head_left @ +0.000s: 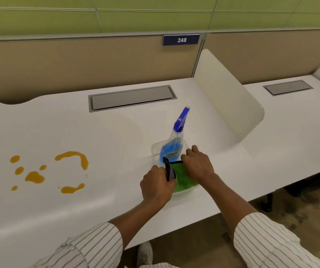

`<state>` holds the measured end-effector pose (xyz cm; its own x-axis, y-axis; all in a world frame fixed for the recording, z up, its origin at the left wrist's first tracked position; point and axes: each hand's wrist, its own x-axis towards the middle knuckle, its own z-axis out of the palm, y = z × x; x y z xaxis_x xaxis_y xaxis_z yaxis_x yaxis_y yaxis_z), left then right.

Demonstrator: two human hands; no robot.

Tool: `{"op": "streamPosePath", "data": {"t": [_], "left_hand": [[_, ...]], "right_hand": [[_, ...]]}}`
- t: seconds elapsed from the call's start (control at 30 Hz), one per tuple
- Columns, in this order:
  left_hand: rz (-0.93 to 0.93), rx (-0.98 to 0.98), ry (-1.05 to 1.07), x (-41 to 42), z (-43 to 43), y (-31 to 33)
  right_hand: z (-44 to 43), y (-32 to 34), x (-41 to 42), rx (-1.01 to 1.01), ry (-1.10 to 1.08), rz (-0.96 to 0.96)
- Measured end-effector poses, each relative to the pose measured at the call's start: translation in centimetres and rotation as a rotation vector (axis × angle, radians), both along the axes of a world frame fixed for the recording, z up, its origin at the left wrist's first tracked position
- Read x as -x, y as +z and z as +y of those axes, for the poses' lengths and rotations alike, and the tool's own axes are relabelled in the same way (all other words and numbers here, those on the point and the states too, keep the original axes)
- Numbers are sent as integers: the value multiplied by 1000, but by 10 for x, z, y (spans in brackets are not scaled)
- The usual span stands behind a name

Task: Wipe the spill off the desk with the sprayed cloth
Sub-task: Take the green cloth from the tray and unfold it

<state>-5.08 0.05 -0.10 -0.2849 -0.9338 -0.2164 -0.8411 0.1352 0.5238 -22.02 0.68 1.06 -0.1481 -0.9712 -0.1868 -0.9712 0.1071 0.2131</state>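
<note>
An orange spill (pixel 39 176) lies in several blobs and streaks on the left part of the white desk (pixel 101 144). A clear plastic tub (pixel 154 149) stands right of centre. It holds a spray bottle (pixel 172 146) of blue liquid with a blue trigger head, and a green cloth (pixel 184 179) with black trim. My left hand (pixel 156 187) is closed around a black tool with a grey edge (pixel 169 171) at the tub's left side. My right hand (pixel 198 165) rests over the cloth, fingers curled on its far edge beside the bottle's base.
A curved white divider (pixel 230 105) rises just right of the tub. A grey cable hatch (pixel 132 97) is set into the desk at the back, below a beige partition with a sign "248" (pixel 181 40). The desk's front edge runs beside my striped sleeves.
</note>
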Motion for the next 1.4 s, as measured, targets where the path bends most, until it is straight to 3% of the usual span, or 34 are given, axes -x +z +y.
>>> {"op": "streamPosePath", "data": {"t": [0.23,0.43,0.6,0.7,0.83,0.97,1.07,1.2,1.4], "left_hand": [[382,-73,119,-4,-4,17],[767,-173,226,-23,-16,46],[1062,-287,217,-53,-18,68],[1235,-371,253,-76,-19,79],[1365,-445,301,-106,-21,92],[1341,-349,323,-139,-20,95],[1292,-252,356,-167,-19,94],[1215,-131,460,-202,-15,90],[1161,-116,609,-238,-7,70]], "right_hand": [[-6,24,8,89,-89,-37],[-1,49,25,160,-205,-247],[10,67,24,312,-430,-812],[18,74,4,357,-632,-1351],[24,68,-38,211,-742,-1800],[26,55,-74,-31,-721,-2164],[21,53,-91,-140,-697,-2227],[3,66,-109,-195,-731,-2080],[-18,102,-144,13,-467,-2060]]}}
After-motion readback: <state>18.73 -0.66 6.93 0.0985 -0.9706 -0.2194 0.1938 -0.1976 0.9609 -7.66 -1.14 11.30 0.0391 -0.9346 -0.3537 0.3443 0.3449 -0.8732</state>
